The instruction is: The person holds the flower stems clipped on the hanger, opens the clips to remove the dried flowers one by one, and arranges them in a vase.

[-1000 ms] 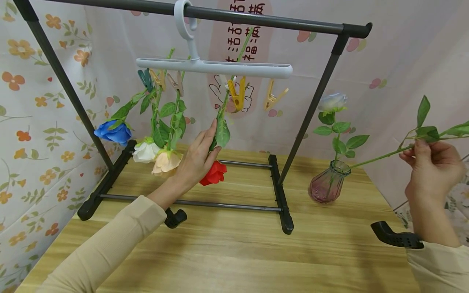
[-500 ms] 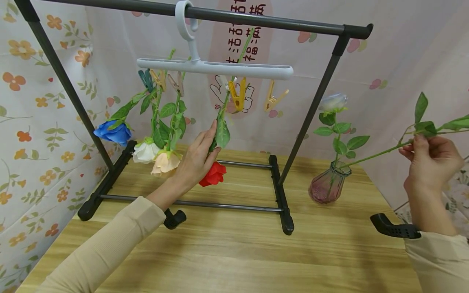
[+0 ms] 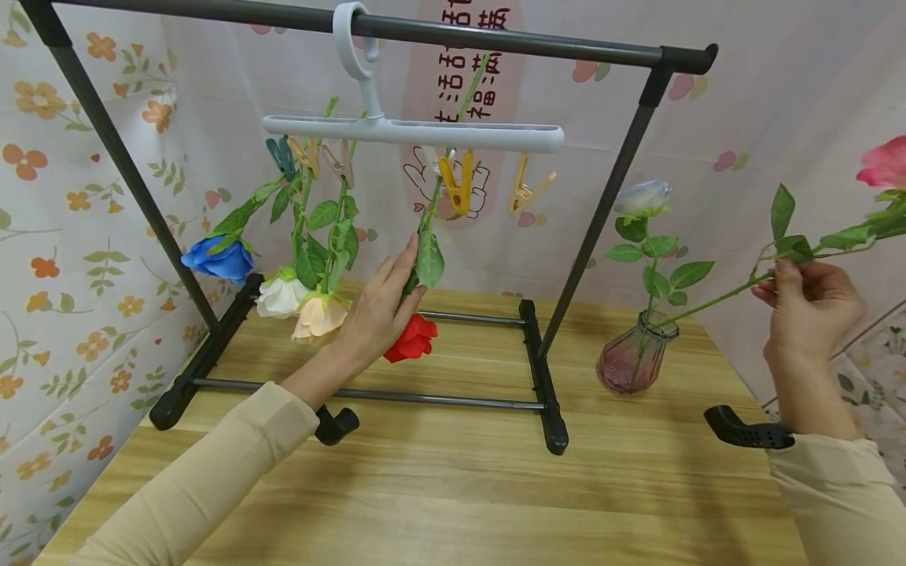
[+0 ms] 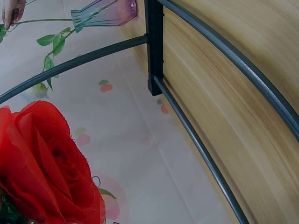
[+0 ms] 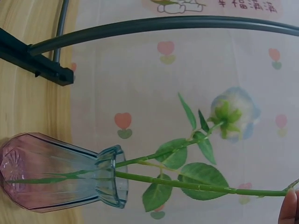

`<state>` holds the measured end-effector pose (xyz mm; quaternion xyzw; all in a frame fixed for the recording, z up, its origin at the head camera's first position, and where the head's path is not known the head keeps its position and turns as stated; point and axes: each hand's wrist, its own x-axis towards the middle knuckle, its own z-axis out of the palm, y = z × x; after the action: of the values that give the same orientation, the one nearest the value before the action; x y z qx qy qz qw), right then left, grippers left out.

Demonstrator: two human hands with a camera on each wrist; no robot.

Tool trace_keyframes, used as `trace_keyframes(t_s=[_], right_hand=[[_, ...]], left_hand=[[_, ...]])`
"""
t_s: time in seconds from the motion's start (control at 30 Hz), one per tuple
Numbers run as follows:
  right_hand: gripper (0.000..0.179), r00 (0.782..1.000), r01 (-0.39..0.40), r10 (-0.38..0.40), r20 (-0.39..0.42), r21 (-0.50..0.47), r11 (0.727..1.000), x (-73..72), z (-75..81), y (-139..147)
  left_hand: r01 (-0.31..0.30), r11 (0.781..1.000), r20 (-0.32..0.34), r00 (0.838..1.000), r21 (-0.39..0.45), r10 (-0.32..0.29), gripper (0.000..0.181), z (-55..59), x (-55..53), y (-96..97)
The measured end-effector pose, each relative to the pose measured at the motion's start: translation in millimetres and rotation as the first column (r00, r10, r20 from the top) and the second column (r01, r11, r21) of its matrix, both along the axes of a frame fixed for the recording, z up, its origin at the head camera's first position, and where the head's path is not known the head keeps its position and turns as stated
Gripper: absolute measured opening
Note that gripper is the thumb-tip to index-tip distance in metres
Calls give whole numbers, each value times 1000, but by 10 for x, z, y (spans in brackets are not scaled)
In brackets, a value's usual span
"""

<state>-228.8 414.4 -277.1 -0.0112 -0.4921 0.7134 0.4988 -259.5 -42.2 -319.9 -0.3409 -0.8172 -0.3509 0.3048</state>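
My left hand (image 3: pixel 382 303) holds the leafy stem of a red rose (image 3: pixel 413 338), which hangs bloom-down from a clip under the white hanger (image 3: pixel 474 134). That bloom fills the lower left of the left wrist view; the left fingers are hidden there. At the right, my right hand (image 3: pixel 810 310) pinches the stem of a pink rose (image 3: pixel 885 163) between thumb and fingers. This slanting stem (image 5: pixel 201 187) runs into the mouth of a pink glass vase (image 3: pixel 637 358). A pale blue-white rose (image 3: pixel 642 198) stands upright in the same vase.
A dark metal rack (image 3: pixel 552 385) stands on the wooden table (image 3: pixel 453 487) and bears the hanger. Left of my left hand hang a blue rose (image 3: pixel 219 257), a white rose (image 3: pixel 281 295) and a peach rose (image 3: pixel 321 314). An unloaded yellow clip (image 3: pixel 525 192) hangs near the hanger's right end.
My right hand has shifted left and slightly down with the pink rose, whose bloom now shows at the right edge. The stem's lower end has entered the vase. My left hand stays put.
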Motion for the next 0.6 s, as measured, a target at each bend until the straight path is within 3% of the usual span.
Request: trace_keyframes(t_s=[0.2,0.6], right_hand=[[19,1000,-27,27,-2,-31,999,-75,-42,7],[15,996,-62,65,66,-43,997,-137,-94,7]], left_hand=[[1,1000,-8,1000,3,-1,65,-7,3,-7],[-2,1000,-9,1000,-7,2,64,1,10,-1]])
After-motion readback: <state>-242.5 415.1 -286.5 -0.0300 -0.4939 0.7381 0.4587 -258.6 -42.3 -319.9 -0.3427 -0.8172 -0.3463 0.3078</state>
